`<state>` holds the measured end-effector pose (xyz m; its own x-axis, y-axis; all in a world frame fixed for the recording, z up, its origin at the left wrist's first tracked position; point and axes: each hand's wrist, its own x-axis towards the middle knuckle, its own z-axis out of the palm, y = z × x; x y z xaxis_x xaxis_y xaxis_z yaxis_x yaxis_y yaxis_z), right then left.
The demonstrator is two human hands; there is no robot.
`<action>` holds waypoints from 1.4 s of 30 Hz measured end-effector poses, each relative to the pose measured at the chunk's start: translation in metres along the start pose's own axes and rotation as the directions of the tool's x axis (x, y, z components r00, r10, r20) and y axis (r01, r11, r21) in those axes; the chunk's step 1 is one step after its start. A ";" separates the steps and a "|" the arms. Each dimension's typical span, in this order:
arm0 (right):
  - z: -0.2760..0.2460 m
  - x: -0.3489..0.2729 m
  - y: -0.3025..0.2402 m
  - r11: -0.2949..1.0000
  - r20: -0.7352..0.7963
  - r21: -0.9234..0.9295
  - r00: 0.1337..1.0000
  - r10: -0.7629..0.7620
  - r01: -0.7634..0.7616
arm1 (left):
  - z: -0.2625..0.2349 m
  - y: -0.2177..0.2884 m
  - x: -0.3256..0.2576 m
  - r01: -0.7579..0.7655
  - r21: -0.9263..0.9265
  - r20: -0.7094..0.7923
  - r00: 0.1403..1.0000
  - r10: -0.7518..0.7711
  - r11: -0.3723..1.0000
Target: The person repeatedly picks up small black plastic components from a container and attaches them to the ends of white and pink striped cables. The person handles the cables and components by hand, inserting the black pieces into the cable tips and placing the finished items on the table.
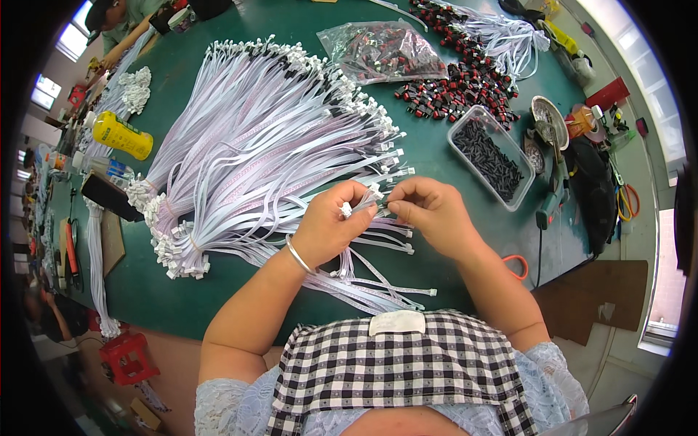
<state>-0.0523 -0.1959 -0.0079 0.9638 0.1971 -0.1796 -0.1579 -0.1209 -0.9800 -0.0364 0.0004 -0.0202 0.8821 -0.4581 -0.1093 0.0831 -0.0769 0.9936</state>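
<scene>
My left hand (333, 221), with a bangle at the wrist, is closed around a few flat ribbon cables. White connectors (373, 193) on their ends stick out between thumb and fingers. Close beside it, my right hand (430, 212) pinches thumb and forefinger together near those connectors; whatever is between the fingertips is too small to make out. A large fanned bundle of white and pinkish ribbon cables (247, 145) lies beyond and left of my hands, with white connectors at both ends. Several loose cables (371, 287) trail below my hands toward the table's near edge.
Right of my hands stands a clear plastic tub (515, 201) of small black pieces. Behind it are a heap of red-and-black parts (465, 91) and a clear bag (382, 51). A yellow bottle (122, 136) lies left. A person (120, 29) sits at the far left.
</scene>
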 end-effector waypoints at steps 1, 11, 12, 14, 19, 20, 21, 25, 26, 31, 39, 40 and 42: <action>-0.002 0.001 -0.002 1.000 0.007 -0.017 1.000 -0.007 0.007 | 0.000 0.001 0.000 0.012 -0.001 0.002 1.000 -0.012 1.000; -0.009 0.001 -0.016 0.917 0.058 -0.322 0.972 -0.228 0.234 | -0.004 0.001 0.001 0.014 0.040 0.015 1.000 -0.014 0.999; -0.010 0.002 -0.017 0.893 0.069 -0.364 0.964 -0.257 0.264 | -0.004 0.001 0.001 0.007 0.038 0.008 1.000 -0.008 0.999; -0.012 0.003 -0.018 0.837 0.096 -0.443 0.945 -0.312 0.321 | -0.005 -0.001 0.001 0.001 0.038 0.019 1.000 -0.002 0.999; -0.012 0.004 -0.018 0.840 0.127 -0.422 0.940 -0.317 0.340 | -0.006 0.004 0.000 0.039 0.077 0.035 0.999 -0.042 0.996; -0.012 0.004 -0.019 0.863 0.127 -0.395 0.950 -0.287 0.314 | -0.005 0.004 0.000 0.031 0.069 0.032 0.999 -0.033 0.997; -0.013 0.004 -0.018 0.843 0.133 -0.421 0.942 -0.308 0.335 | -0.005 0.004 0.001 0.021 0.061 0.031 0.999 -0.023 0.998; -0.013 0.006 -0.012 0.780 0.147 -0.477 0.911 -0.384 0.406 | -0.005 0.004 0.001 0.048 0.078 0.034 0.998 -0.051 0.996; -0.013 0.006 -0.011 0.770 0.148 -0.480 0.904 -0.401 0.420 | -0.005 0.004 0.001 0.040 0.082 0.034 0.998 -0.043 0.996; -0.011 0.007 -0.013 0.695 0.205 -0.528 0.867 -0.454 0.488 | -0.005 0.001 0.002 0.016 0.069 0.029 0.999 -0.018 0.998; -0.002 0.007 -0.018 0.813 0.093 -0.450 0.925 -0.369 0.370 | -0.006 -0.001 0.001 0.007 0.028 0.011 1.000 -0.007 1.000; -0.003 0.005 -0.016 0.842 0.039 -0.427 0.937 -0.346 0.329 | -0.006 0.000 0.001 -0.004 0.050 0.013 1.000 0.003 0.999; -0.005 0.003 -0.012 0.880 -0.033 -0.377 0.945 -0.326 0.290 | -0.006 -0.001 0.001 -0.022 0.091 0.018 1.000 0.020 0.996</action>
<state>-0.0463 -0.1991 0.0034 0.9692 0.1933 0.1524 0.2216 -0.4156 -0.8822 -0.0332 0.0054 -0.0213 0.8752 -0.4754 -0.0895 0.0211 -0.1472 0.9889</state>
